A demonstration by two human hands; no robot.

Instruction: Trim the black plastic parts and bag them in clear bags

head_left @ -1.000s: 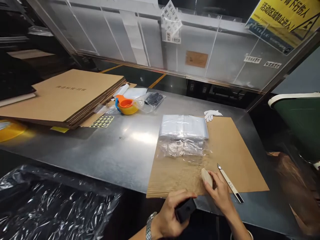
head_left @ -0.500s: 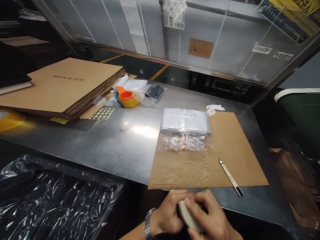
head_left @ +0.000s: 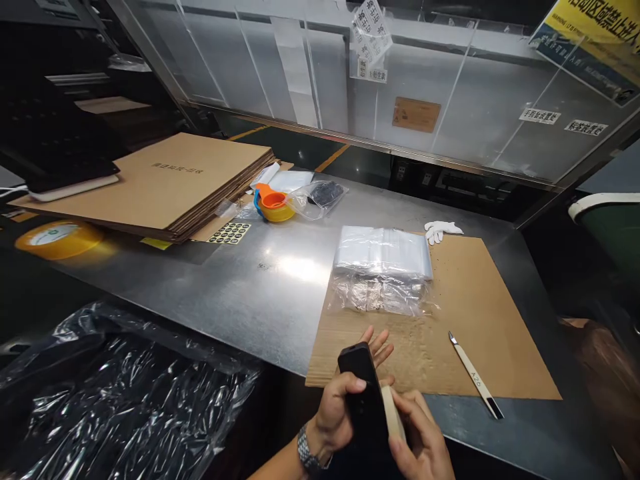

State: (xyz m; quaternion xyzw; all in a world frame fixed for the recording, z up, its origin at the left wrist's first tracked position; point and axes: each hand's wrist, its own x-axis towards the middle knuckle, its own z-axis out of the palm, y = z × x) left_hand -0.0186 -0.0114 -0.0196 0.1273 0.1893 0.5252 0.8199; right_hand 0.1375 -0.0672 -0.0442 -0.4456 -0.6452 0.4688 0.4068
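My left hand (head_left: 334, 408), with a metal watch on the wrist, holds a long, flat black piece (head_left: 364, 400) with rounded corners, tilted upright. Its thumb presses on the front face, and the other fingers stretch out behind. In my right hand (head_left: 424, 437) is a pale, cream-coloured block (head_left: 393, 412), pinched between thumb and fingers against the piece's right edge. Beyond the hands lies a cardboard sheet (head_left: 480, 293), bearing a knife with a pale handle (head_left: 475, 377) and a stack of clear plastic bags (head_left: 384, 252).
Flattened cartons (head_left: 210, 150) are piled at the left, beside a roll of yellow tape (head_left: 57, 240). A tape dispenser (head_left: 277, 208), a sticker sheet (head_left: 231, 233) and a white glove (head_left: 443, 231) lie on the metal table (head_left: 240, 293). Black items in plastic film (head_left: 130, 393) fill the lower left.
The black piece has come up into plain view in my left hand, whose fingers have stretched out. My right hand has moved slightly right and down with the block. The view has shifted left.
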